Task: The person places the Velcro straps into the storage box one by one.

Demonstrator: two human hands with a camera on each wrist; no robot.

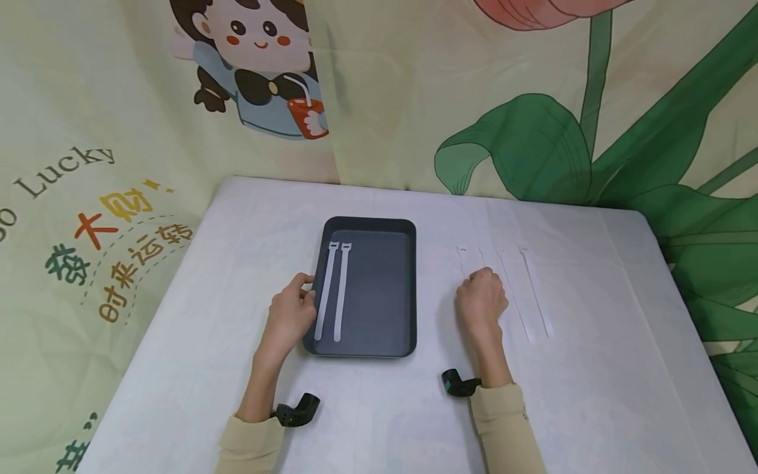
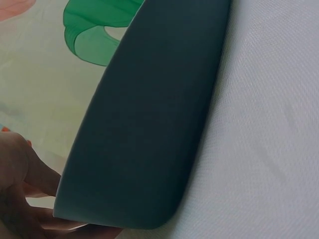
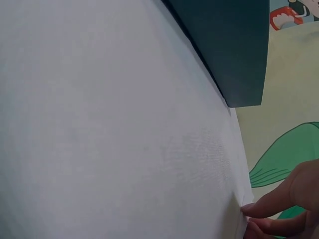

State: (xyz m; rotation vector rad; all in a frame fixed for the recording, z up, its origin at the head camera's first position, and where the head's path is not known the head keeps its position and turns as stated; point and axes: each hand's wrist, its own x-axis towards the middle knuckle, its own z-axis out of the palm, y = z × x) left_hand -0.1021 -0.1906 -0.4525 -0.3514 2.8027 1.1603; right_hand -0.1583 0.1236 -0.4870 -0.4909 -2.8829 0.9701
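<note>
Right grip (image 1: 482,299) by strips (image 1: 535,289), long axes slanted, heads (image 1: 524,250) far

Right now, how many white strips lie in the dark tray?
2, both in the left half of the tray: one strip nearer the left hand, another strip just to its right. None seems hidden.

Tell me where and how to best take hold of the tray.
Grip the tray, probably at the middle of its long right wall, coming from the right: it stands raised, offering an edge to pinch, and the left hand holds the opposite side.
</note>
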